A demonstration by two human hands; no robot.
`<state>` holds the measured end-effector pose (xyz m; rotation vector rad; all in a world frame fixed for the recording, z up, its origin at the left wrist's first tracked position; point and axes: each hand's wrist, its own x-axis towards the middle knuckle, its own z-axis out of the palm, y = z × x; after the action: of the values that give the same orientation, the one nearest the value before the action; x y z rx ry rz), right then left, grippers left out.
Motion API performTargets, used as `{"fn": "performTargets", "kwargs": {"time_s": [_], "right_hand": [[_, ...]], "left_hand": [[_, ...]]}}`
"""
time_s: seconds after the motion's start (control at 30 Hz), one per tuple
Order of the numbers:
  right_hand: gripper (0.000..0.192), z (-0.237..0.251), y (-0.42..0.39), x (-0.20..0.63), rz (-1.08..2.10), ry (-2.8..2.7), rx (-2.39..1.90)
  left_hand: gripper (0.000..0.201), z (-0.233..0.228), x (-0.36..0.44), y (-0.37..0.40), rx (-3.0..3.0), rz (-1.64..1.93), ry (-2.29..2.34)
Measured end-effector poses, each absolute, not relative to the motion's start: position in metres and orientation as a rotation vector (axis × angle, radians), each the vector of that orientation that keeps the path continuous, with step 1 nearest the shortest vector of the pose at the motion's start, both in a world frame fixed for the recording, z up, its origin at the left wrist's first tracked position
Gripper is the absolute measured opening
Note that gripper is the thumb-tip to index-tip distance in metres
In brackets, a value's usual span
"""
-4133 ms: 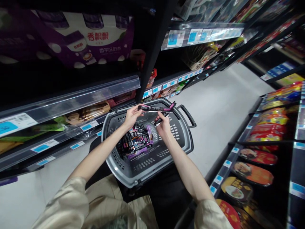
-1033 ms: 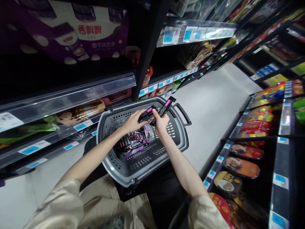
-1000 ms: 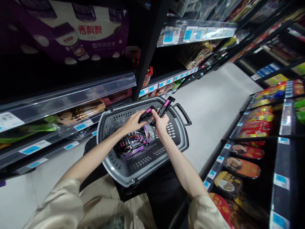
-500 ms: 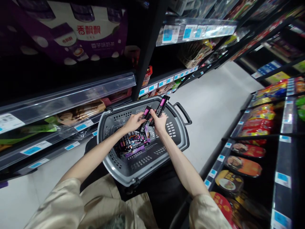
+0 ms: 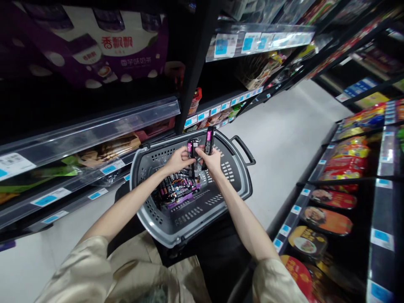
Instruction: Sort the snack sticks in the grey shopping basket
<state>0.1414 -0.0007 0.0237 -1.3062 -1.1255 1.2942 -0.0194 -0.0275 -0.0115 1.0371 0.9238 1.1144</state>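
Note:
Over a grey shopping basket [image 5: 158,233], my left hand [image 5: 178,160] is closed around black-and-pink stick packets [image 5: 192,153], held upright by their lower part. My right hand [image 5: 211,160] grips another long black packet with a pink label [image 5: 208,141], standing nearly upright between thumb and fingers. The right thumb reaches across to the packets on the left. Inside the basket, below my left hand, lies a pile of similar dark packets with purple edges [image 5: 178,189]. What is printed on them is too small to read.
Purple milk tea cartons [image 5: 126,54] fill a shelf at upper left. A dark upright post [image 5: 197,63] rises beyond the basket. At right, another shelf bears boxed bowls [image 5: 328,219] and red snack bags [image 5: 345,162]. Pale floor [image 5: 271,130] runs between them.
The packets in both hands have turned from a rightward slant to nearly upright. Both hands stay over the basket and keep their hold.

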Motion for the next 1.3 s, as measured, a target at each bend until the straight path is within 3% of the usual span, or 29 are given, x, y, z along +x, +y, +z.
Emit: {"fn": "performTargets", "kwargs": {"time_s": [0.13,0.43,0.83,1.17,1.3], "right_hand": [[0.048,0.024,0.003,0.151,1.434,-1.383,-1.396],[0.046,0.036,0.009,0.158,1.531,-1.367,-1.422],[0.042,0.024,0.014,0.152,1.811,-0.803,-1.314],[0.048,0.024,0.009,0.152,1.852,-0.903,-1.245],[0.05,0.021,0.009,0.15,1.709,-0.901,-1.297]], "left_hand": [[0.065,-0.003,-0.024,-0.023,0.788,1.383,1.034],[0.056,0.002,-0.023,-0.022,0.544,1.548,0.902],[0.048,0.003,-0.025,-0.018,0.46,1.601,0.798],[0.039,0.004,-0.029,-0.012,0.44,1.646,0.858],[0.044,0.004,-0.03,-0.012,0.471,1.645,0.845]]}}
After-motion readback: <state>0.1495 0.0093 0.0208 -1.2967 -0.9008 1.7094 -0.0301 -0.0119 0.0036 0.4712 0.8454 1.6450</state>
